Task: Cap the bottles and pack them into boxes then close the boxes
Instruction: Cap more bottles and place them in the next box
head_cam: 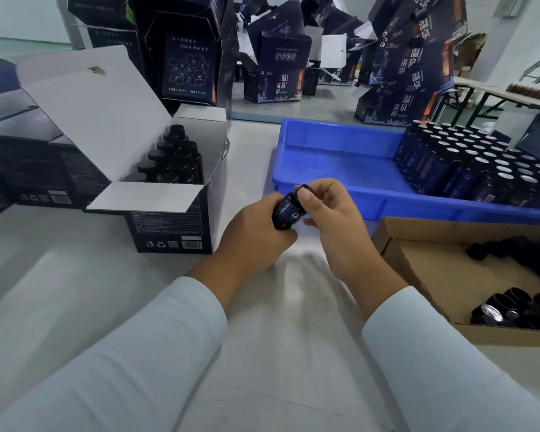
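Capping step in hand. Left hand [256, 235] grips bottle [286, 212], tilted, above table [75, 275]. Right hand [331, 213] pinches cap [303, 189] on bottle neck. Next, judged: finish twist, then place bottle into open box [172, 226], already part-filled.

The left hand [256, 235] is covering the lower part of the bottle [286, 212]; the right hand's fingers [306, 194] are hiding most of the cap [303, 188], so how far it is seated is not showing; the blue tray [334, 157] and the cardboard tray [418, 260] are running off the right edge; the loose caps [505, 307] there are blurring into one dark mass; the open box [169, 219] is hiding the bodies of its bottles [172, 157]; print on the stacked boxes [418, 57] behind is blurring past reading.
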